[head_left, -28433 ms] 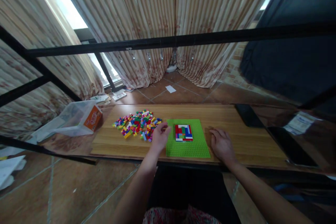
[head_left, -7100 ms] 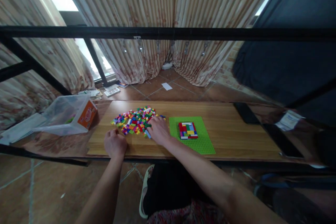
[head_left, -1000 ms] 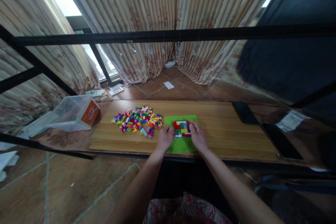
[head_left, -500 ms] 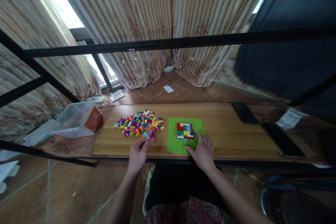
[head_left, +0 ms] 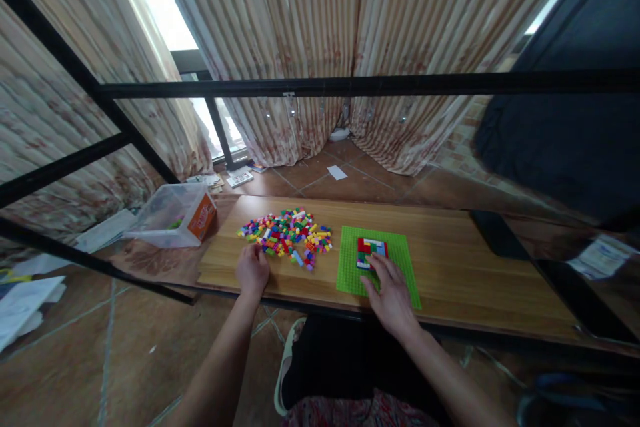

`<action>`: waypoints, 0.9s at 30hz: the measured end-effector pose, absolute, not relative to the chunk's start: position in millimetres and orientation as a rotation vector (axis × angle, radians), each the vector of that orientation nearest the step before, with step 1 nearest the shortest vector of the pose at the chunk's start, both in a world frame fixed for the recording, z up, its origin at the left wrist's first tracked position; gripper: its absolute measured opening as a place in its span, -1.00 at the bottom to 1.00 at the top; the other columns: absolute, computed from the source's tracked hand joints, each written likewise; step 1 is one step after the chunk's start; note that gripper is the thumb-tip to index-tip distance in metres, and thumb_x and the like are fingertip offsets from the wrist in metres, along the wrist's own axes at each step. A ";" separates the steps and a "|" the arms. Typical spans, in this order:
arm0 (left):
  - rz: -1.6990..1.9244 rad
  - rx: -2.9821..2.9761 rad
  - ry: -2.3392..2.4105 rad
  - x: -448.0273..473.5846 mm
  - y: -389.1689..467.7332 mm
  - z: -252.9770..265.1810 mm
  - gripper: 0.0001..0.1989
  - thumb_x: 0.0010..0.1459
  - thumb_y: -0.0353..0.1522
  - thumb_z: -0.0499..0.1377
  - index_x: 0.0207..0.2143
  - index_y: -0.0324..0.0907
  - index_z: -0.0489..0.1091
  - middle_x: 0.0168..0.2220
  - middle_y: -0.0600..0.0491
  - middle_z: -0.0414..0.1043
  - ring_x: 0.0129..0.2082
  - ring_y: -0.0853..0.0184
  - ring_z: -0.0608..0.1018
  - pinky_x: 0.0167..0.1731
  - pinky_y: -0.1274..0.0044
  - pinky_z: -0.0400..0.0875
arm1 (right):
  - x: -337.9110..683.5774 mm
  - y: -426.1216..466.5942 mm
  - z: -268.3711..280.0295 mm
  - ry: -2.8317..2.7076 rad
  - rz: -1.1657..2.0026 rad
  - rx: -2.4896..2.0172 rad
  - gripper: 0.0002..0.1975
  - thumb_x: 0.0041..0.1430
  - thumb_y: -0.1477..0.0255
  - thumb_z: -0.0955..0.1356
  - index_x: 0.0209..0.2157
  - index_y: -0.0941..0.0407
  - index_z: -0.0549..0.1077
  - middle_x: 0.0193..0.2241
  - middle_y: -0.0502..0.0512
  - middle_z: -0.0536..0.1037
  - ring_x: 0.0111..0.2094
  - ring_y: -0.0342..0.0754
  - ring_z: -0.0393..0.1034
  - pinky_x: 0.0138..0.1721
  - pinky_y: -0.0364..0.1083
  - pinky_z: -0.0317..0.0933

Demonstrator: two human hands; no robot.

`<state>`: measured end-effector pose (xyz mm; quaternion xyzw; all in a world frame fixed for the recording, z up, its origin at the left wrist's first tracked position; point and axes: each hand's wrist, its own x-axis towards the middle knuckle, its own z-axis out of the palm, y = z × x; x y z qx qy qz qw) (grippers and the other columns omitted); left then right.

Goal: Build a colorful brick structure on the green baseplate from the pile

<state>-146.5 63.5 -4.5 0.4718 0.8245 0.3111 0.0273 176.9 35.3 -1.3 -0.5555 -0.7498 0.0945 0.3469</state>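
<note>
Here, two hands (head_left: 253, 271) (head_left: 391, 293), one brick pile (head_left: 289, 233), one build (head_left: 369, 249), one baseplate (head_left: 349, 267).

Brick pile (head_left: 287, 233): on the table (head_left: 460, 267)
Baseplate (head_left: 350, 277): right of the brick pile
Brick build (head_left: 366, 245): on the baseplate
Plastic box (head_left: 167, 217): left of the brick pile

wooden tabletop (head_left: 460, 273) | loose multicoloured bricks (head_left: 287, 235) spread toward left end | green studded baseplate (head_left: 351, 273) beside them

No text is readable, the marks on the orange rectangular label (head_left: 202, 215) of the clear plastic bin (head_left: 163, 236) at left and the flat white packet (head_left: 601, 256) at right being too blurred.
</note>
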 end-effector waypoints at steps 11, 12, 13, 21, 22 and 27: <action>0.907 1.443 2.593 -144.0 60.2 -13.3 -0.82 0.20 -0.40 0.04 -0.18 -0.18 0.39 -0.16 -0.08 0.42 -0.25 0.25 0.50 -0.35 0.49 0.26 | 68.6 80.3 5.3 -2.164 0.451 -1.309 -0.69 0.25 0.49 0.19 -0.12 0.06 0.52 -0.16 0.15 0.50 -0.09 0.05 0.32 -0.03 0.03 0.21; 0.909 1.437 2.593 -144.3 60.2 -13.9 -0.82 0.20 -0.40 0.04 -0.18 -0.18 0.39 -0.16 -0.07 0.42 -0.25 0.25 0.50 -0.35 0.49 0.26 | 63.6 87.4 6.4 -2.200 0.440 -1.311 -0.67 0.24 0.52 0.19 -0.11 0.06 0.52 -0.18 0.16 0.50 -0.10 0.06 0.31 -0.03 0.02 0.20; 0.912 1.433 2.591 -144.4 60.2 -14.4 -0.82 0.20 -0.40 0.04 -0.18 -0.18 0.39 -0.17 -0.07 0.43 -0.25 0.25 0.50 -0.34 0.49 0.26 | 59.6 94.4 7.5 -2.243 0.420 -1.311 -0.65 0.23 0.55 0.18 -0.10 0.06 0.52 -0.18 0.17 0.49 -0.10 0.06 0.30 -0.03 0.02 0.18; 0.944 1.424 2.596 -145.1 60.2 -15.4 -0.82 0.19 -0.39 0.04 -0.21 -0.17 0.40 -0.18 -0.05 0.44 -0.26 0.24 0.48 -0.37 0.48 0.24 | 46.4 122.9 19.0 -2.569 0.275 -1.368 -0.72 0.20 0.50 0.27 -0.14 0.01 0.54 -0.19 0.18 0.45 -0.13 0.09 0.23 -0.13 0.00 0.14; 0.948 1.423 2.599 -145.4 60.4 -15.2 -0.82 0.19 -0.38 0.04 -0.21 -0.17 0.40 -0.18 -0.05 0.44 -0.26 0.24 0.48 -0.37 0.48 0.24 | 45.2 123.7 20.8 -2.587 0.265 -1.376 -0.73 0.20 0.50 0.26 -0.14 0.01 0.53 -0.19 0.18 0.45 -0.13 0.09 0.24 -0.13 -0.01 0.14; 0.962 1.452 2.581 -146.6 61.4 -13.0 -0.83 0.18 -0.38 0.04 -0.23 -0.16 0.40 -0.20 -0.04 0.44 -0.26 0.22 0.47 -0.37 0.47 0.24 | 43.0 121.9 29.3 -2.548 0.260 -1.399 -0.77 0.19 0.51 0.29 -0.13 0.10 0.48 -0.13 0.18 0.46 -0.08 0.06 0.26 -0.06 -0.01 0.15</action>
